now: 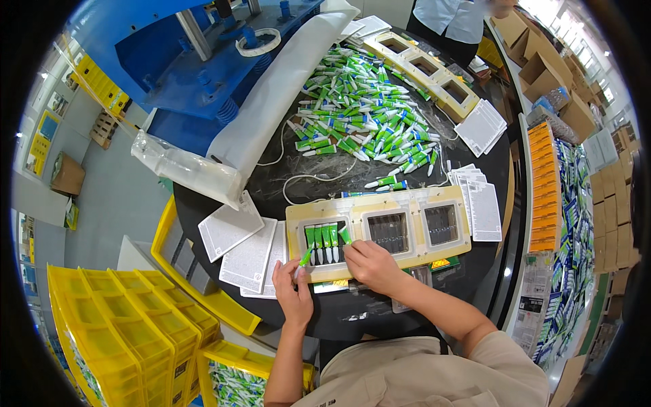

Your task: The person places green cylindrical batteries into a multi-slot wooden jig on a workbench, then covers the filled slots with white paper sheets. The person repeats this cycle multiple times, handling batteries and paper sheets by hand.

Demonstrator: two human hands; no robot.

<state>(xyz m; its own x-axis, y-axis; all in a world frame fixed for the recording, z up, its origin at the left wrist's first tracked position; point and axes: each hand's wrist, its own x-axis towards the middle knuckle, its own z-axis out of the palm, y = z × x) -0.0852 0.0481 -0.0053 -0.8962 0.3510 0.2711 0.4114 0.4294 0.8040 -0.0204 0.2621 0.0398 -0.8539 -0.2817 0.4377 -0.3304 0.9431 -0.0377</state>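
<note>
A long cream tray [413, 198] with three windows lies in front of me on the black table. In its left window, several green tubes with white nozzles [321, 244] stand in a row; the other two windows show dark, ribbed slots with no tubes. My left hand [293, 293], at the tray's lower left corner, pinches a green tube [306, 259] with its white tip down. My right hand [369, 264] is over the divider right of the row, its fingers closed on another green tube [344, 235] at the row's right end.
A large heap of green tubes [366, 108] covers the table beyond the tray. White printed cards [247, 258] lie left and right of it. A second cream tray [424, 66] is at the back, near another person [451, 20]. A blue press [203, 74] and yellow crates [122, 319] flank the left.
</note>
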